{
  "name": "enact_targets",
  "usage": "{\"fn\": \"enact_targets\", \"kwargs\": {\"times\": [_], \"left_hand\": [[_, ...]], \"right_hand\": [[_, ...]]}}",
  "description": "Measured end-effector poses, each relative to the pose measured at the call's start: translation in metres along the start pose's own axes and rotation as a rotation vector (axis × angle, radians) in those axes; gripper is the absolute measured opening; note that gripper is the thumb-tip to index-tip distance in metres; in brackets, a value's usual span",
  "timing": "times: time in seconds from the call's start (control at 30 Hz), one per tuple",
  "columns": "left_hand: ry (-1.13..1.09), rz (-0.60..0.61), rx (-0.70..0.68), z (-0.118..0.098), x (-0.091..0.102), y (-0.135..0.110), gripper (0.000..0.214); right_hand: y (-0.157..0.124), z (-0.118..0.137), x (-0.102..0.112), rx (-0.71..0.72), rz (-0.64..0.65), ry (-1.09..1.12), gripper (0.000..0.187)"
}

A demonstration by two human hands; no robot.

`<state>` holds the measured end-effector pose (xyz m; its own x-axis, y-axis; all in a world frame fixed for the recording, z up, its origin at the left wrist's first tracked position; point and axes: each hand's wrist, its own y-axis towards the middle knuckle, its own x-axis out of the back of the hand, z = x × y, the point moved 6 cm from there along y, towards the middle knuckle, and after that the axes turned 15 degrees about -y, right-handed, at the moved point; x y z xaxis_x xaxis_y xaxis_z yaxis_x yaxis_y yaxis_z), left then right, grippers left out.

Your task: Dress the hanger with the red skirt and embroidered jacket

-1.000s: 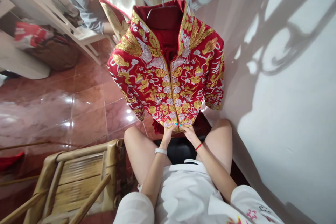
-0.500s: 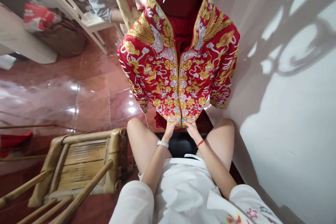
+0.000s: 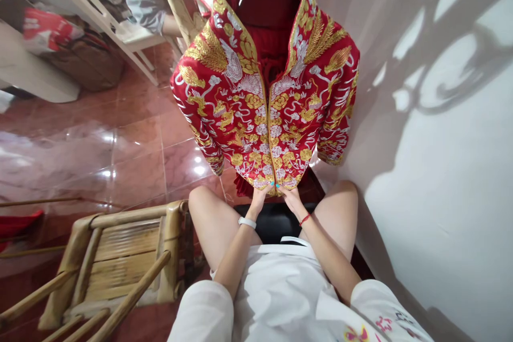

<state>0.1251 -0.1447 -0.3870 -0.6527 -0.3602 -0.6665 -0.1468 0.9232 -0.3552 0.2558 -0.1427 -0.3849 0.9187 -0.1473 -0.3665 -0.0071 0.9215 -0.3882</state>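
The embroidered red jacket [image 3: 256,112], hung from a hanger [image 3: 267,5] at its collar, was held at its hem by the left hand [image 3: 259,199] and right hand [image 3: 291,199], fingers pinched shut on the two front edges, apparently being aligned; light, even tension was judged needed next.

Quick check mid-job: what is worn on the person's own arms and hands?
Short white sleeves on both arms: the left sleeve is plain, the right sleeve has a pink flower print. A white band sits on the left wrist, a thin red cord on the right wrist. The left hand and right hand have blue-green painted nails.
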Motion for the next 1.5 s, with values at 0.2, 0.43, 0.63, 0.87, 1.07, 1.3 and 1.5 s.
{"fn": "enact_targets", "kwargs": {"times": [0.2,0.43,0.63,0.87,1.07,1.3,1.5], "left_hand": [[0.037,-0.022,-0.014,-0.006,0.000,-0.001,0.069],[0.066,0.000,0.000,-0.008,-0.002,-0.004,0.066],[0.080,0.036,-0.002,-0.014,-0.007,-0.006,0.066],[0.183,0.054,-0.034,-0.017,-0.011,-0.006,0.064],[0.187,0.086,-0.040,-0.007,-0.003,-0.003,0.055],[0.227,0.075,-0.012,0.002,0.006,0.000,0.055],[0.220,0.008,0.056,0.006,0.009,0.007,0.055]], "right_hand": [[0.001,-0.003,0.001,-0.011,-0.023,0.013,0.058],[-0.001,-0.002,-0.001,-0.007,-0.029,0.014,0.053],[0.001,0.006,-0.012,0.023,-0.046,0.034,0.050],[0.001,0.001,-0.016,0.021,-0.162,0.055,0.043],[-0.002,-0.003,-0.016,0.045,-0.223,0.040,0.037],[0.006,-0.006,0.004,-0.099,-0.234,-0.142,0.039],[-0.011,0.025,0.042,0.141,-0.641,-0.767,0.043]]}}
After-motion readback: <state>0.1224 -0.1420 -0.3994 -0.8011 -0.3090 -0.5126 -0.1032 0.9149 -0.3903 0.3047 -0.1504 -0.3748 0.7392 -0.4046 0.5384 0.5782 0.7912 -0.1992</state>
